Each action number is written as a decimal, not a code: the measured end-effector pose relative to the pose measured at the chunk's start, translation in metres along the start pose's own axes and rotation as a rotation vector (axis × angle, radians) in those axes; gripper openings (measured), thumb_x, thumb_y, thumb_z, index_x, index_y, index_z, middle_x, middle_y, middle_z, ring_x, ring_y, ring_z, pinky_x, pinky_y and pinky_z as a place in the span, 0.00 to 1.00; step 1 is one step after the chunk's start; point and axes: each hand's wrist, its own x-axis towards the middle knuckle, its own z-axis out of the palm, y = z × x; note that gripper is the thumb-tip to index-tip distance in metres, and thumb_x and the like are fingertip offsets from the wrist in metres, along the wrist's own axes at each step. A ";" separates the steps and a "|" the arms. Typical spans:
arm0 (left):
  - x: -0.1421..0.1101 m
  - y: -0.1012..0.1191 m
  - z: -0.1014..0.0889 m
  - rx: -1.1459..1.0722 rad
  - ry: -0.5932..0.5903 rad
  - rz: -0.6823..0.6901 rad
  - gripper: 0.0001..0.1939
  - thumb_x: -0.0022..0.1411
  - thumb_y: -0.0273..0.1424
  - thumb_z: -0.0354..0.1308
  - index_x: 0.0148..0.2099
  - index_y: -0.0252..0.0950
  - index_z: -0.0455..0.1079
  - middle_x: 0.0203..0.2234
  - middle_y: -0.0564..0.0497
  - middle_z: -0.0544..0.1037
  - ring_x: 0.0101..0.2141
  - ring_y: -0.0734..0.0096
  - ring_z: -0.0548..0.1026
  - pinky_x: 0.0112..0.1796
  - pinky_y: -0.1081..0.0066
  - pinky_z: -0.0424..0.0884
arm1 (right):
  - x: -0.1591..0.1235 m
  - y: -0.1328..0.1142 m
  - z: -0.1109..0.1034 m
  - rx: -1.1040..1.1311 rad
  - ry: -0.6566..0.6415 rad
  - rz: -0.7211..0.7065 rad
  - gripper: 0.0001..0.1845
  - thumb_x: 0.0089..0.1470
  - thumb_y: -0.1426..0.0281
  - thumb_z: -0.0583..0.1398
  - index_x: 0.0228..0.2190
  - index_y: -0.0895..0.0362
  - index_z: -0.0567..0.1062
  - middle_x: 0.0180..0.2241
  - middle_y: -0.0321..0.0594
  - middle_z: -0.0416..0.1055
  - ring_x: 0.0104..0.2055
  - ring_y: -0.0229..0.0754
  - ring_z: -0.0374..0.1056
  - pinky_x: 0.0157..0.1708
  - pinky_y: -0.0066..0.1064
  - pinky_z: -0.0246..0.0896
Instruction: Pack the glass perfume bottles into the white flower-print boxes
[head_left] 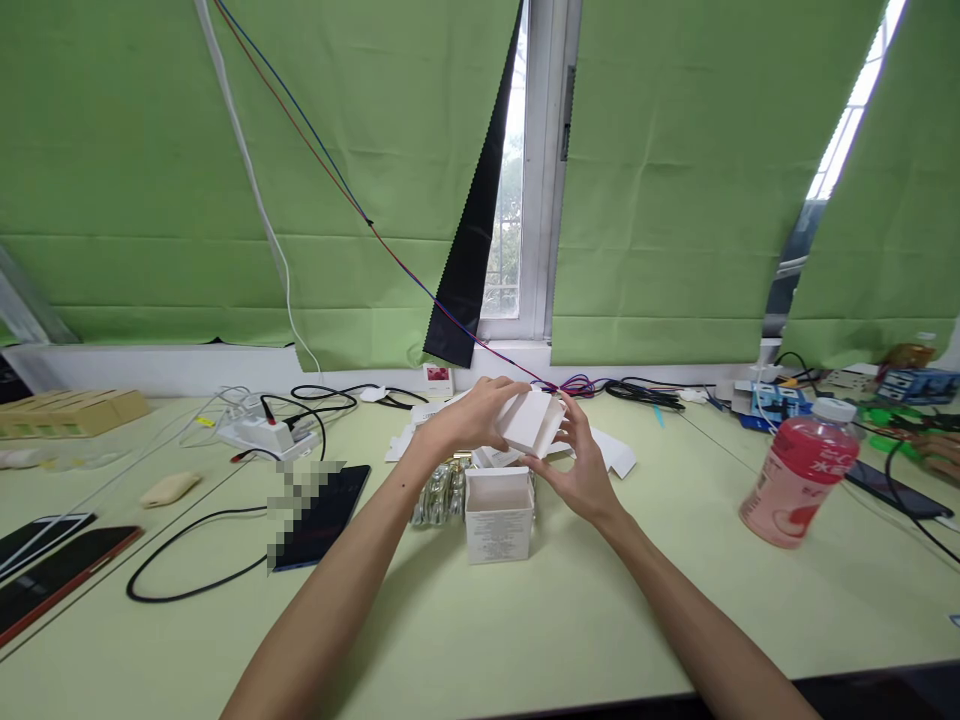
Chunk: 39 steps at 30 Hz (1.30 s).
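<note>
Both of my hands hold a small white cardboard box (525, 420) above the table. My left hand (474, 412) grips it from the left and top, fingers bent over it. My right hand (581, 465) holds its right side, thumb below and fingers above. Just beneath, a white carton (498, 530) with small printed text stands upright, its top open. Several shiny, clear-and-gold pieces (441, 492) are lined up beside the carton on its left; their kind is unclear. White cardboard pieces (613, 452) lie behind my hands.
A pink drink bottle (801, 475) stands at right, near another person's hand (943, 452). Left are a dark tablet-like device (330, 520), a power strip (266, 432), phones (67, 575) and loose cables. Brown boxes (71, 412) sit at the far left.
</note>
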 end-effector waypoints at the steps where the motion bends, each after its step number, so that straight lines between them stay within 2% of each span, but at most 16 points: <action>1: 0.000 0.000 0.000 -0.001 -0.002 -0.001 0.44 0.45 0.28 0.70 0.64 0.43 0.59 0.56 0.45 0.68 0.58 0.50 0.62 0.53 0.60 0.64 | 0.000 0.000 0.000 0.002 0.001 0.009 0.52 0.42 0.64 0.73 0.64 0.44 0.58 0.59 0.43 0.65 0.52 0.50 0.67 0.50 0.43 0.68; 6: 0.000 0.001 -0.001 0.008 -0.009 -0.022 0.44 0.45 0.27 0.70 0.64 0.44 0.58 0.55 0.44 0.67 0.57 0.51 0.63 0.52 0.60 0.65 | -0.001 0.001 -0.001 -0.054 -0.021 0.003 0.51 0.44 0.63 0.72 0.65 0.43 0.55 0.57 0.43 0.66 0.45 0.47 0.69 0.47 0.42 0.68; 13: -0.002 -0.001 -0.001 0.028 -0.016 -0.044 0.45 0.45 0.27 0.70 0.64 0.44 0.58 0.52 0.45 0.66 0.56 0.50 0.64 0.48 0.61 0.67 | 0.002 0.006 0.000 -0.175 -0.061 -0.062 0.49 0.49 0.61 0.70 0.65 0.45 0.52 0.59 0.46 0.64 0.49 0.50 0.68 0.45 0.41 0.69; 17: -0.004 -0.005 -0.003 0.060 -0.018 -0.057 0.45 0.46 0.27 0.70 0.64 0.45 0.57 0.51 0.46 0.66 0.55 0.52 0.64 0.48 0.62 0.67 | 0.010 0.010 0.002 -0.267 -0.101 -0.124 0.51 0.48 0.59 0.69 0.66 0.50 0.51 0.61 0.51 0.61 0.48 0.50 0.68 0.43 0.42 0.71; 22: -0.006 -0.010 -0.005 0.104 -0.017 -0.076 0.45 0.45 0.27 0.71 0.65 0.42 0.57 0.51 0.45 0.65 0.55 0.52 0.64 0.49 0.61 0.67 | 0.019 0.020 0.004 -0.297 -0.160 -0.163 0.49 0.49 0.57 0.69 0.65 0.50 0.52 0.60 0.51 0.63 0.46 0.49 0.69 0.41 0.42 0.73; 29: -0.006 -0.009 -0.003 0.095 -0.039 -0.073 0.46 0.45 0.27 0.71 0.65 0.43 0.57 0.52 0.45 0.66 0.56 0.52 0.64 0.51 0.61 0.67 | 0.010 0.036 0.005 -0.315 -0.068 -0.237 0.50 0.49 0.54 0.68 0.65 0.50 0.52 0.60 0.53 0.62 0.49 0.52 0.69 0.41 0.42 0.73; 33: -0.006 -0.005 -0.003 0.082 -0.048 -0.066 0.47 0.45 0.28 0.71 0.66 0.43 0.57 0.52 0.45 0.66 0.54 0.52 0.65 0.51 0.60 0.67 | 0.006 0.035 0.004 -0.336 -0.030 -0.254 0.50 0.49 0.54 0.68 0.65 0.50 0.51 0.59 0.53 0.64 0.45 0.50 0.71 0.39 0.42 0.74; 39: -0.006 -0.005 -0.006 0.055 -0.053 -0.082 0.48 0.44 0.28 0.72 0.66 0.43 0.57 0.53 0.45 0.66 0.54 0.53 0.65 0.52 0.61 0.66 | 0.005 0.028 0.005 -0.326 -0.021 -0.256 0.49 0.50 0.54 0.68 0.65 0.51 0.51 0.56 0.52 0.66 0.47 0.51 0.70 0.39 0.42 0.74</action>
